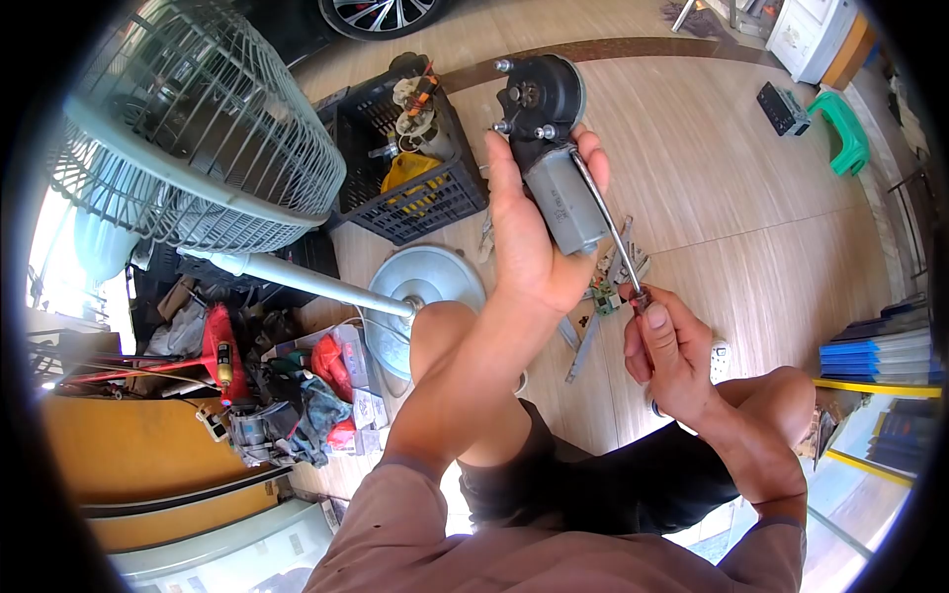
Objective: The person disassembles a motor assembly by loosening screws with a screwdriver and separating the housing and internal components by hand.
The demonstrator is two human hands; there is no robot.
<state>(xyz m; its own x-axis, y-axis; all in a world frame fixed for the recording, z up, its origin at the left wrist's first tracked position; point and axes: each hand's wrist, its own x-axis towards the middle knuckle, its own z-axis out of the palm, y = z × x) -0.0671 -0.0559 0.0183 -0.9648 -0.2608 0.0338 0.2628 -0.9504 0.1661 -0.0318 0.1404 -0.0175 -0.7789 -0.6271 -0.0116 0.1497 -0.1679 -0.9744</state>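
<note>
My left hand [526, 245] is raised in front of me, palm up, with its fingers wrapped round a wiper motor [565, 206]. The motor has a grey metal can and a black gear housing [554, 94] at its far end, with several bright studs sticking out. In my right hand [674, 351] is a screwdriver [615, 232], gripped by its dark reddish handle. Its long shaft slants up to the left. The tip meets the motor near the joint between can and housing; exactly what it touches is hidden.
On the left stand a large caged fan [213, 212] with a round base [450, 272] and a black crate [415, 212] of parts. Metal strips [585, 351] and small parts lie on the floor below my hands. A green stool [843, 133] and blue-edged stacks [875, 354] are at right.
</note>
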